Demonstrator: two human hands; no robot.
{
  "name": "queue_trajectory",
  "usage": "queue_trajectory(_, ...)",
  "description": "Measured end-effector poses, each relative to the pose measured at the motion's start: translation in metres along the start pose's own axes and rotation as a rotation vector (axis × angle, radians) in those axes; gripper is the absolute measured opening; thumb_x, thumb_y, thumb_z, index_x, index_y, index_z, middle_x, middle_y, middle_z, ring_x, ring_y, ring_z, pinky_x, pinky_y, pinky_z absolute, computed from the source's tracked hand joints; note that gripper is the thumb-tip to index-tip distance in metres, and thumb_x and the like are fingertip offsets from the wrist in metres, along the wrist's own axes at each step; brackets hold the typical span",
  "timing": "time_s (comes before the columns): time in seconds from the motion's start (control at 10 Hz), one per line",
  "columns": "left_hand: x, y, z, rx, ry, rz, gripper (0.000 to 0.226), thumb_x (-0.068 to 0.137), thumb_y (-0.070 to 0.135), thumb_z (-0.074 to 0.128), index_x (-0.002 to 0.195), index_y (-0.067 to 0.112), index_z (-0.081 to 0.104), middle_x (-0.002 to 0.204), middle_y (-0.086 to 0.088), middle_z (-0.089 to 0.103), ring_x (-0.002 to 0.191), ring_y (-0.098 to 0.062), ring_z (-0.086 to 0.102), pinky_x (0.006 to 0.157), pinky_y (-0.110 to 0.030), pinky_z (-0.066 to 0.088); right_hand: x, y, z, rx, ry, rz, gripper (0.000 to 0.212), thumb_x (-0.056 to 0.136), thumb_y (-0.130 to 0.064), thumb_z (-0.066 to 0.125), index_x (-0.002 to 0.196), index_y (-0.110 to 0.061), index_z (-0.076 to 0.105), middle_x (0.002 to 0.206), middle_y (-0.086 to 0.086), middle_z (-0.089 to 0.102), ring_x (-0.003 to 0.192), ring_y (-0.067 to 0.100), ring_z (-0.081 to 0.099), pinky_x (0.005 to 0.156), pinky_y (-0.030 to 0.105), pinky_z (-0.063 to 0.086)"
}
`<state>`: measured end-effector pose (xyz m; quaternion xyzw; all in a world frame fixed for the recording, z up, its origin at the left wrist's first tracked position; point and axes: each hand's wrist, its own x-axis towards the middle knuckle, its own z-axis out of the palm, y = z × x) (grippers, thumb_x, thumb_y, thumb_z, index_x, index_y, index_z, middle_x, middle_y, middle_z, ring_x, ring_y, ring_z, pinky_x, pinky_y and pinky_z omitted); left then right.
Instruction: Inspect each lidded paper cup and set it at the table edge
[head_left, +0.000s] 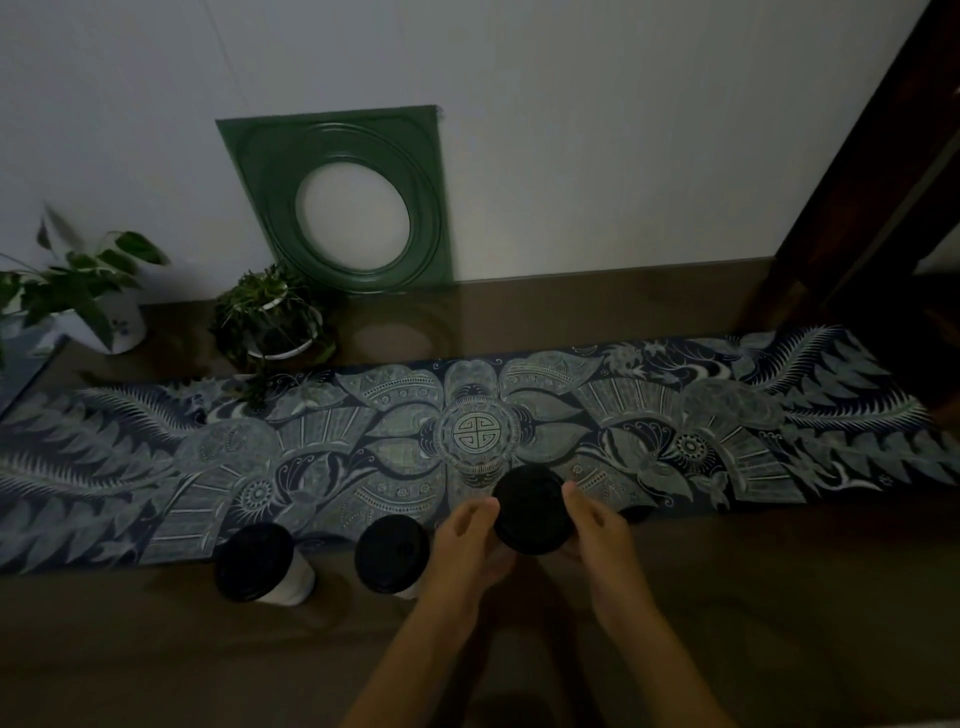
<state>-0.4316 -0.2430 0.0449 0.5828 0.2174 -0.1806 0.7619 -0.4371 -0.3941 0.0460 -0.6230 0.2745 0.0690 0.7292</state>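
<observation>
Two hands on one black-lidded white paper cup (531, 510), left hand (470, 543) and right hand (602, 535) gripping its sides, two matching lidded cups (257, 564) (392, 555) standing left, brown table (779, 597), dim.

Three white paper cups have black lids. The cup on the left (260, 564) and the cup in the middle (392, 555) stand upright, side by side. The cup on the right (532, 509) is held up between both hands.
</observation>
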Motion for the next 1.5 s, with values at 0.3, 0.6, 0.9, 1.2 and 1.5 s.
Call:
queue_trajectory(0.3, 0.024, -0.04, 0.001, -0.021, 0.001, -0.148, 0.014, 0.1, 0.032, 0.064, 0.096, 0.022, 0.072, 0.09, 0.004, 0.081, 0.098, -0.025, 0.075, 0.074, -0.039, 0.059, 0.01, 0.03, -0.018, 0.023, 0.036, 0.172, 0.042, 0.098, -0.044, 0.056, 0.125, -0.012, 0.063, 0.12, 0.014, 0.068, 0.107, 0.031, 0.067, 0.095, 0.051, 0.056)
queue_trajectory(0.6, 0.038, -0.065, 0.001, -0.034, 0.031, -0.215, 0.023, 0.099, 0.028, 0.064, 0.081, 0.027, 0.078, 0.089, 0.003, 0.081, 0.099, -0.024, 0.072, 0.065, -0.036, 0.059, 0.013, 0.047, -0.027, 0.021, 0.014, 0.227, 0.034, 0.099, -0.044, 0.055, 0.12, -0.018, 0.063, 0.124, 0.012, 0.066, 0.114, 0.031, 0.063, 0.097, 0.051, 0.053)
queue_trajectory(0.9, 0.046, -0.078, -0.002, 0.006, 0.022, -0.206, 0.018, 0.097, 0.03, 0.068, 0.083, 0.031, 0.078, 0.087, 0.007, 0.08, 0.101, -0.023, 0.071, 0.074, -0.037, 0.06, 0.018, 0.055, -0.033, 0.019, -0.016, 0.244, 0.044, 0.098, -0.049, 0.052, 0.129, -0.018, 0.06, 0.12, 0.007, 0.067, 0.11, 0.024, 0.064, 0.091, 0.045, 0.054)
queue_trajectory(1.2, 0.048, -0.08, -0.008, 0.026, -0.035, -0.178, 0.019, 0.097, 0.033, 0.068, 0.108, 0.018, 0.072, 0.097, 0.004, 0.081, 0.094, -0.016, 0.077, 0.069, -0.03, 0.061, 0.02, 0.058, -0.032, 0.005, -0.025, 0.222, 0.042, 0.099, -0.05, 0.05, 0.127, -0.021, 0.062, 0.123, 0.007, 0.067, 0.115, 0.026, 0.062, 0.1, 0.052, 0.051)
queue_trajectory(1.5, 0.062, -0.083, -0.017, 0.078, -0.045, -0.031, 0.046, 0.077, 0.053, 0.074, 0.115, 0.028, 0.067, 0.129, -0.007, 0.069, 0.115, -0.025, 0.068, 0.099, -0.052, 0.056, 0.02, 0.046, -0.032, -0.077, 0.045, 0.13, 0.043, 0.098, -0.052, 0.046, 0.125, -0.022, 0.061, 0.133, 0.009, 0.062, 0.119, 0.023, 0.058, 0.092, 0.038, 0.051)
